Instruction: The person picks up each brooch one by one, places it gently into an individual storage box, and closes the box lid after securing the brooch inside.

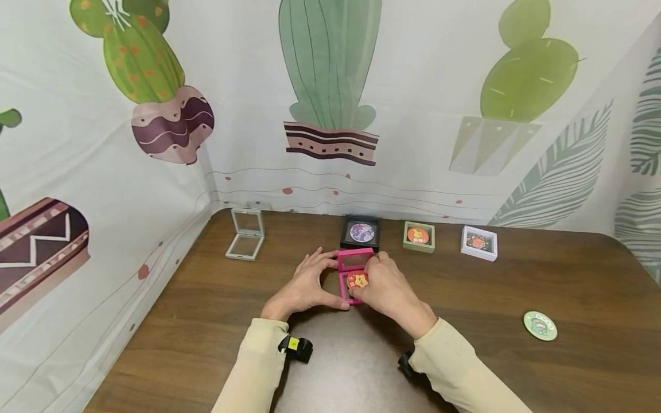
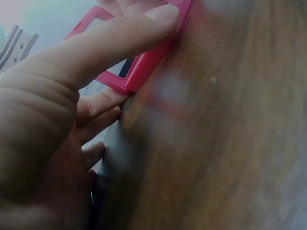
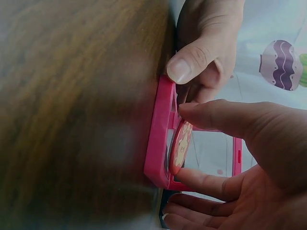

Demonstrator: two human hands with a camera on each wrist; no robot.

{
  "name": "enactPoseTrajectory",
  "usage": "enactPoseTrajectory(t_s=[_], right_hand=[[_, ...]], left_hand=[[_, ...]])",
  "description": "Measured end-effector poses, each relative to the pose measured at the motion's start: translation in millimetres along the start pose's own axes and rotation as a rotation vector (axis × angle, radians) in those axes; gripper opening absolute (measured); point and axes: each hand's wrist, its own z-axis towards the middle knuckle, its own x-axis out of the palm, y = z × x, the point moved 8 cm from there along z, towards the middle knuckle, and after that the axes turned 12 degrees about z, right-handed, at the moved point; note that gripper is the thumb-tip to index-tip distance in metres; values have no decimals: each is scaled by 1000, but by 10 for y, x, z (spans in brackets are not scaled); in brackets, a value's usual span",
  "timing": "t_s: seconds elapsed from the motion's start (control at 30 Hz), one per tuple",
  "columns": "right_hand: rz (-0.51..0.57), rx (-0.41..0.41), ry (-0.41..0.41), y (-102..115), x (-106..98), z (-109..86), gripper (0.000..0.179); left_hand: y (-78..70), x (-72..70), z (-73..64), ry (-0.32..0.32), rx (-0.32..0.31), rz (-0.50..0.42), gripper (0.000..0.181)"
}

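A black case blocks the way just beyond the open pink case. There is room to pass across the tabletop between the right hand and the round green badge.

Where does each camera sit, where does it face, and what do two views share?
Head: on the head, facing forward and down at the wooden table; left hand, right hand and cream sleeves show.
Left wrist: on that wrist, facing the pink hinged case; the left hand shows large.
Right wrist: on that wrist, facing the star badge; the right hand pinches it, left hand beyond.
Both wrist views share the pink hinged case.
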Motion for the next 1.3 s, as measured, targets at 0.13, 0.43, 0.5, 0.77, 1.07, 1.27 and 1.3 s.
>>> enactPoseTrajectory(t_s=[0.13,0.43,0.5,0.77,1.07,1.27,1.3], right_hand=[[-5,-4,-1,-8,2,-1,43],[7,3,0,-25,18,-8,42],[8,10,2,-28,24,-8,43],[10,7,-1,-29,27,-11,46],[15,-1,-4,-29,30,-19,45],[32,11,12,-45,25,-10,45],[42,17,17,-51,12,-7,46]], left_hand=[[-5,-5,-3,1,1,5,83],[-1,2,-1,6,-1,11,83],[-2,1,-2,6,-2,11,83],[8,5,4,7,-19,5,82],[9,-4,3,14,-28,6,83],[3,-9,-3,9,-28,-3,83],[1,-12,-7,10,-29,-2,83]])
